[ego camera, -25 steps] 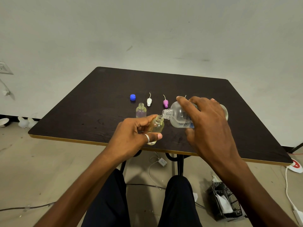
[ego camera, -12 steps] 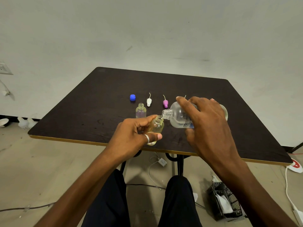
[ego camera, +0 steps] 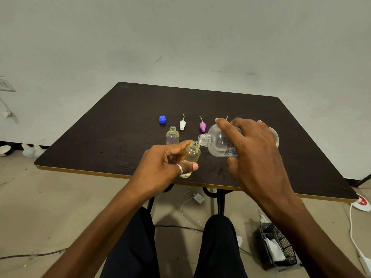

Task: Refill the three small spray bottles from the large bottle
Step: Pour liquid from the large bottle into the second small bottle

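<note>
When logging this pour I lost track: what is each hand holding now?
Left hand: holding the small bottle.
Right hand: holding the large bottle.

view: single head-worn wide-angle camera | facing: forward and down across the dark table, pale wall filling the upper frame | range: near, left hand and right hand reaching in from the bottom edge to frame centre | lower frame: wearer's knees and floor
</note>
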